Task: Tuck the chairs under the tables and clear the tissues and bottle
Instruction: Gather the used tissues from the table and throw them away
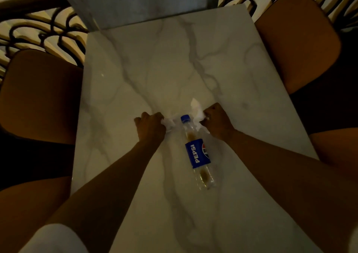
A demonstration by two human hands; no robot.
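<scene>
Tabletop (174, 59): rectangular slab, white marble pattern with grey veining, smooth and faintly glossy; lighting dim and yellowish.

Bottle (197, 154): clear plastic, slim cylinder, lying on its side near the middle of the tabletop, cap pointing away from the person. Blue screw cap; blue wrap label printed "PEPSI" in white with a round logo. A small amount of brown liquid pools along its lower side, visible near the neck and near the base.

Tissues, left (168, 124): crumpled white paper, soft and creased, lying on the tabletop just left of the bottle cap. Left hand (150, 127): knuckles up, fingers curled closed around this wad.

Tissues, right (197, 110): crumpled white paper, one peak standing up, just right of the bottle cap and partly behind the bottle neck. Right hand (217, 122): fingers bunched closed, gripping the edge of this wad.

Both forearms bare, reaching in from the near edge; a white sleeve (56, 239) shows at lower left.

Left chair (40, 98): rounded seat, smooth tan-brown upholstery, beside the left edge of the tabletop.

Right chair (298, 43): same rounded tan-brown upholstery, beside the right edge.

Floor (38, 32): cream surface with dark repeating arch-shaped lines.
</scene>
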